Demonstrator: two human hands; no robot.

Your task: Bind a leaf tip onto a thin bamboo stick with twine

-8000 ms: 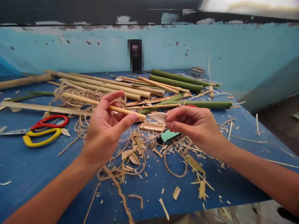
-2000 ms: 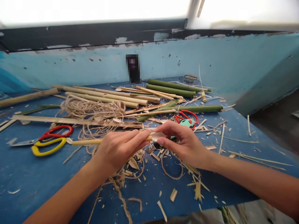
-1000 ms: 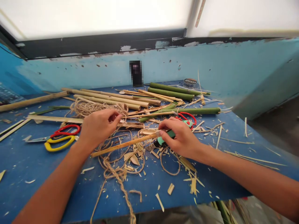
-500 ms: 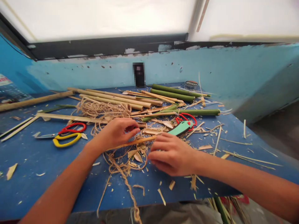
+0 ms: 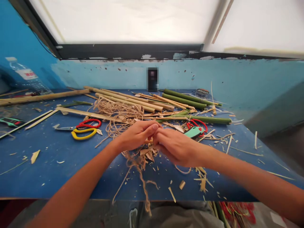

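Just beyond the near right edge of the twine heap [image 5: 116, 109], the left hand [image 5: 137, 134] and right hand [image 5: 175, 145] now meet fingertip to fingertip, where half a second ago they were apart with a tan stick in plain sight. Only a short tan piece [image 5: 149, 141], probably that stick, shows beneath the fingers, so the work appears gathered at one small spot. The fingers are curled, but whether either hand grips anything cannot be told. Left of the heap, scissors [image 5: 75, 130] lie on the blue worktop [image 5: 78, 158]; pale bamboo poles [image 5: 133, 103] lie behind it, green bamboo [image 5: 182, 99] to its far right, and a teal-handled knife [image 5: 194, 132] right of it, past the hands. Nearer the person than the heap, a loose cord [image 5: 142, 182] trails among shavings. The view has swung left, bringing in a clear bottle [image 5: 28, 75] far left of the heap; behind it stand a chipped blue wall [image 5: 106, 76] and a bright window [image 5: 133, 22].
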